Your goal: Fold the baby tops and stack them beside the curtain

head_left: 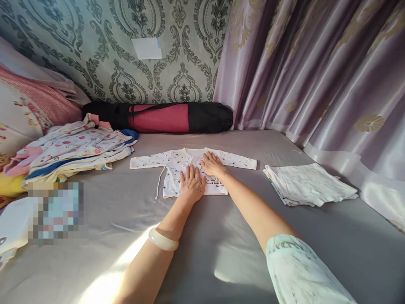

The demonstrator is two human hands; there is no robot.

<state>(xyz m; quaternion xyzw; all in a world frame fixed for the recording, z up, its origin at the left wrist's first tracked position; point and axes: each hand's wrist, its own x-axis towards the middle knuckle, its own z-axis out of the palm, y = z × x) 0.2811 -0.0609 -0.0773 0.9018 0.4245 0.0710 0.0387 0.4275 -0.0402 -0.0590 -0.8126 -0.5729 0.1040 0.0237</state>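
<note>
A small white baby shirt (172, 162) with a fine print lies spread flat on the grey bed sheet (221, 253), sleeves stretched out left and right, a tie string hanging at its left. My left hand (191, 182) rests flat on the shirt's lower middle, fingers stretched out. My right hand (211, 164) lies flat just beyond it on the shirt's chest, fingers spread. Neither hand holds anything. A pale bangle (163, 240) sits on my left wrist.
A heap of printed baby clothes (72, 147) lies at the left. A stack of folded white cloths (308, 183) sits at the right. A red and black rolled bag (164, 117) lies against the patterned wall. Purple curtains (316, 67) hang along the right. Pillows are far left.
</note>
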